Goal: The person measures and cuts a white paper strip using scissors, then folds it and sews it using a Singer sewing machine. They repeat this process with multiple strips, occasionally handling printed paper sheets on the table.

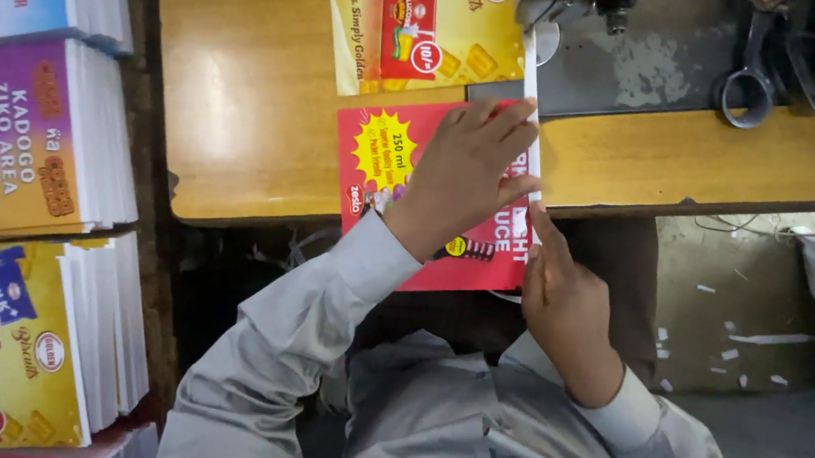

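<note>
now feeding a red sheet along a white strip at the sewing machine

head view: now we judge the step in hand to be lining up the red printed sheet [403, 165] with the narrow white strip [532, 93] that runs down from the sewing machine [631, 32] at the top of the desk [242, 97]. our left hand [467, 170] lies flat on the sheet, fingers [510, 120] spread and pressing down, their tips reaching the strip at the sheet's right edge; it pins the sheet rather than grips it. our right hand [564, 292] comes up from below the desk edge, its fingers drawn together and the tips touching the lower end of the strip where it meets the sheet; whether they pinch the strip or only steady it, we cannot tell.

the sheet lies at the near edge of the desk, its lower part hanging past the edge toward our lap. it is glossy red with a yellow starburst and white lettering, flat and uncreased where it shows. a yellow printed sheet [425, 29] lies just beyond it, nearer the machine, joined along the same strip as far as we can see.

we judge the next move calls for keeping edge and strip flush while both travel toward the needle.

scissors [770, 69] rest on the machine bed, well apart. stacks of printed sheets [25, 225] stand to the left, and paper scraps [742, 337] dot the floor.
</note>
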